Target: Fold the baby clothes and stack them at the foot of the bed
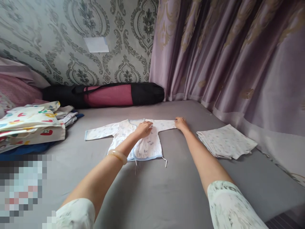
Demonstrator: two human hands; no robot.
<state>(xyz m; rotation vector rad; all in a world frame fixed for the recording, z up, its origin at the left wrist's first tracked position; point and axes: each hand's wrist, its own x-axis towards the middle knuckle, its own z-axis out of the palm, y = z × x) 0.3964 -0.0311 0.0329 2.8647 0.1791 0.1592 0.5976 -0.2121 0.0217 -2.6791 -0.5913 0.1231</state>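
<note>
A white baby shirt [149,146] with a small pale print and light blue trim lies spread on the grey bed sheet, both sleeves stretched out sideways. My left hand [143,128] rests on the upper chest of it, fingers extended toward the right shoulder. At the end of the right-hand sleeve, my right hand [181,123] pinches the cuff. Thin white ties hang from the hem onto the sheet. The left part of the shirt's body is partly hidden behind my left forearm, which wears a pale bangle.
A folded patterned cloth [226,141] lies to the right, near the purple curtain [214,57]. Folded clothes [30,127] are piled at the left. A long black and dark red bag [107,95] lies along the wall. The lower left corner is pixelated.
</note>
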